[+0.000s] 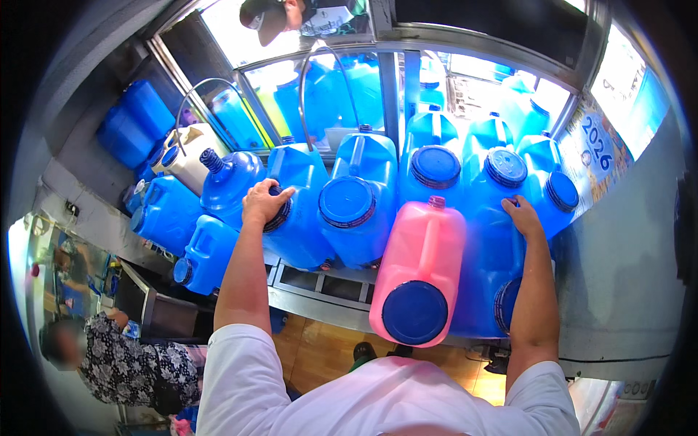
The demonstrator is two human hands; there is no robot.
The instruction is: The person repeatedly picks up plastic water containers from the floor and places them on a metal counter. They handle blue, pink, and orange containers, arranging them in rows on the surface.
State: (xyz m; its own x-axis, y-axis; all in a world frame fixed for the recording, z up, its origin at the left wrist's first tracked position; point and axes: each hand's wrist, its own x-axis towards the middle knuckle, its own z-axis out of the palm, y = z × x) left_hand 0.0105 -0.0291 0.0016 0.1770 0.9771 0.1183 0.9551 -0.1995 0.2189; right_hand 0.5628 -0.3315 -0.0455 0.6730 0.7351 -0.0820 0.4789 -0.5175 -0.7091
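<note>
My left hand (263,201) grips the dark round lid (279,210) on the front of a blue plastic water container (300,229), thumb on one side of it. At the right, my right hand (522,215) has its fingers curled at the top end of another blue container (480,272), where the small spout is hidden under them. Beside that one, a pink container (425,245) with a dark blue lid leans towards me, its narrow spout uncapped. Between my hands stands a blue container (357,207) with a wide blue lid.
More blue containers (436,163) stand behind against a window frame (392,92). A round blue bottle (232,177) and smaller jugs (210,253) crowd the left. Curved metal pipes (301,92) rise behind. One person (142,359) is at lower left; another (272,19) is beyond the glass.
</note>
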